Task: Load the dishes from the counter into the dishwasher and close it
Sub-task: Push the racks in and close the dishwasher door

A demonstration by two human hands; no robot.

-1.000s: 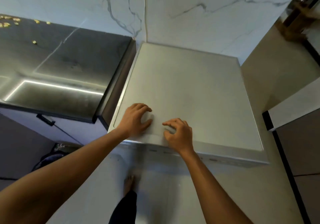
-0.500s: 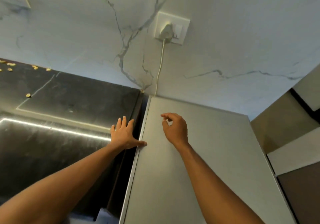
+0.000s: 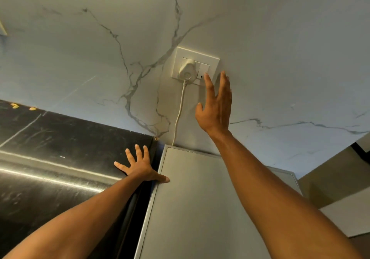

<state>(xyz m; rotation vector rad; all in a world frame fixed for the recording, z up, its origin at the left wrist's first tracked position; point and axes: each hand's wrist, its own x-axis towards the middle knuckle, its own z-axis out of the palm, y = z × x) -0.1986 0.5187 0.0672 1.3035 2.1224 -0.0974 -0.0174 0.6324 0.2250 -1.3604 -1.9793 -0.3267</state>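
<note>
white plug (image 3: pixel 187 71) in wall socket (image 3: pixel 195 65), cord (image 3: pixel 178 112), veined marble wall (image 3: pixel 100 48)

Two bare forearms are seen, with no sleeve reaching into view on either. No ring, watch or bracelet is worn on the left hand (image 3: pixel 140 168) or the right hand (image 3: pixel 215 110). The fingers (image 3: pixel 208 86) are slender and uncovered, with short nails; no gloves are worn.
</note>
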